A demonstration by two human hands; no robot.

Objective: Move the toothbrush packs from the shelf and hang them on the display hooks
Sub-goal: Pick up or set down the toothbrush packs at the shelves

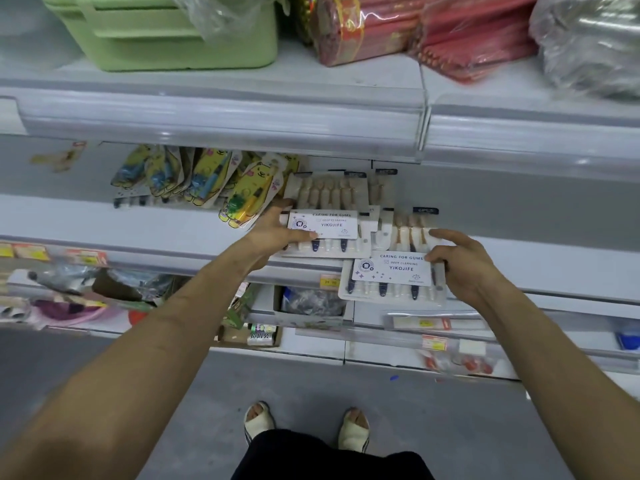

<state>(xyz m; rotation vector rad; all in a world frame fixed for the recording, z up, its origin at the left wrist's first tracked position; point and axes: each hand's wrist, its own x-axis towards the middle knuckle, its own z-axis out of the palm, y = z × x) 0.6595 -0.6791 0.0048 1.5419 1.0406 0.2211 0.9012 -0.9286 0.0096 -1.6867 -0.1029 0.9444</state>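
left hand [277,230] pinches left toothbrush pack [329,199] by its left edge, flat on shelf [173,226] | right hand [464,265] grips right toothbrush pack [391,271] by its right edge, overhanging shelf lip | upper shelf [242,112] juts above both

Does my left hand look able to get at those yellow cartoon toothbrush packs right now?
Probably yes, once freed. The left hand grips a white toothbrush pack, thumb on its label, so it is occupied. The yellow packs sit just to its left, with nothing between them.
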